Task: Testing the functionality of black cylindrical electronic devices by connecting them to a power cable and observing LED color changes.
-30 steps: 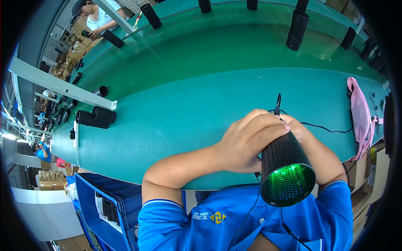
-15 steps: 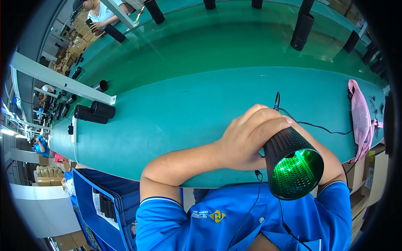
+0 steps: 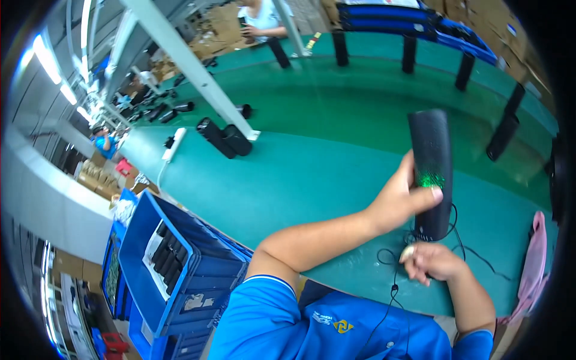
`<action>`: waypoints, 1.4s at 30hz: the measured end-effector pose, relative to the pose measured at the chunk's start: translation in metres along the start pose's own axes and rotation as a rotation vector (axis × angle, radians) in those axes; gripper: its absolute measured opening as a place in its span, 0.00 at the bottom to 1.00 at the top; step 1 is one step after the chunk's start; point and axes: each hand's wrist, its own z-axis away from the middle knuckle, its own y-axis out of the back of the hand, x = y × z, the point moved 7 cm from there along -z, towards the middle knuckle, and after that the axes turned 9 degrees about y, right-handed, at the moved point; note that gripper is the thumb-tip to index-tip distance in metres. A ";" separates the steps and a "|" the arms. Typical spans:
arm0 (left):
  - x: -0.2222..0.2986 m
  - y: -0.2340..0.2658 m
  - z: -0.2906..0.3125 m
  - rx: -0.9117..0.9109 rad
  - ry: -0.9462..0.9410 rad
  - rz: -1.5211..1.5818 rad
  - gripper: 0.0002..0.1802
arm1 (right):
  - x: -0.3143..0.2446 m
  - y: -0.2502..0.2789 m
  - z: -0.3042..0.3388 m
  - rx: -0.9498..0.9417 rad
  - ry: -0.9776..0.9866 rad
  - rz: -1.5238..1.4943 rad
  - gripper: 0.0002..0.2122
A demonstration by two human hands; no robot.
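My left hand (image 3: 402, 195) is wrapped round the lower half of a black cylinder (image 3: 431, 144) with a perforated wall. The cylinder stands nearly upright above the table, and green light shows through its small holes near my thumb. Just below its bottom end is my right hand (image 3: 437, 261), its fingers curled together. Something small and pale shows at those fingertips, too blurred to name. A thin black cable (image 3: 387, 258) loops beside the right hand, and more of it runs rightward over the green tabletop (image 3: 300, 180). Whether the cable joins the cylinder is hidden.
Two black cylinders (image 3: 225, 141) stand by a white post (image 3: 198, 78) at left. More dark cylinders (image 3: 503, 137) line a darker green strip beyond. A blue crate (image 3: 198, 276) holding dark pieces sits at lower left. Pink cloth (image 3: 533, 270) hangs at right. Another person (image 3: 264, 21) works across.
The cylinder has turned from open end toward me to nearly upright, raised in my left hand. My right hand, mostly hidden before, now shows below it. The whole view has swung and tilted.
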 end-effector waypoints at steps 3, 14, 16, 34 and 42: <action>-0.004 0.028 -0.001 0.159 0.247 0.509 0.33 | -0.046 -0.055 0.009 -0.338 0.078 0.650 0.09; 0.078 0.028 0.053 0.069 -0.003 0.252 0.33 | -0.142 -0.094 -0.008 0.325 0.660 0.793 0.10; 0.080 0.022 0.057 0.029 -0.043 0.237 0.34 | -0.138 -0.100 -0.011 0.234 0.697 0.988 0.10; 0.058 0.054 0.052 0.208 -0.161 0.235 0.39 | -0.097 -0.068 -0.050 0.508 0.956 1.046 0.14; 0.026 0.089 0.018 0.291 0.123 0.646 0.27 | -0.067 0.080 -0.062 0.727 0.522 0.484 0.16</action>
